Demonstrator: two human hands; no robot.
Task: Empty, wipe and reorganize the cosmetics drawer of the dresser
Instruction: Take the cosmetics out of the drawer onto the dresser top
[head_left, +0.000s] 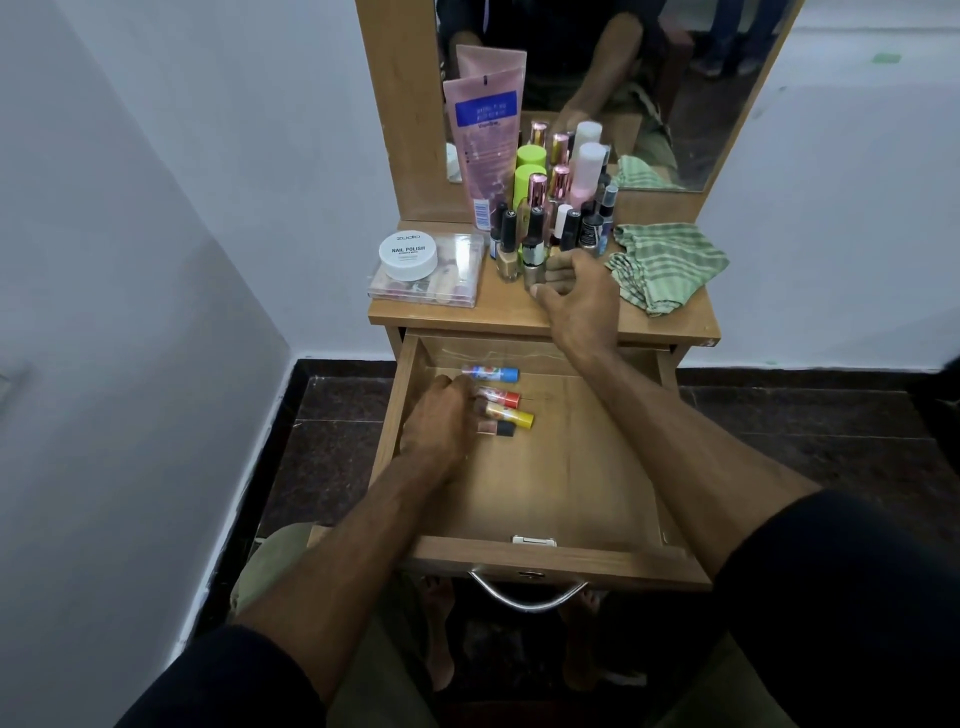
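Lining lip balm sticks in the drawer with left hand, fingers curled on them; right hand pinching a nail polish bottle off the worktop for refilling.

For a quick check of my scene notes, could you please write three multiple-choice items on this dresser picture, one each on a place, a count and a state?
1. Where is the green cloth?
A. in the drawer
B. on the dresser top, right side
C. on the floor

2. How many small tubes lie in the drawer?
A. four
B. one
C. nine

3. The drawer is:
A. shut
B. removed
C. pulled open

Key: 1 B, it lies beside the bottles; 2 A, blue, red, yellow and black-capped; 3 C, its wooden floor shows.
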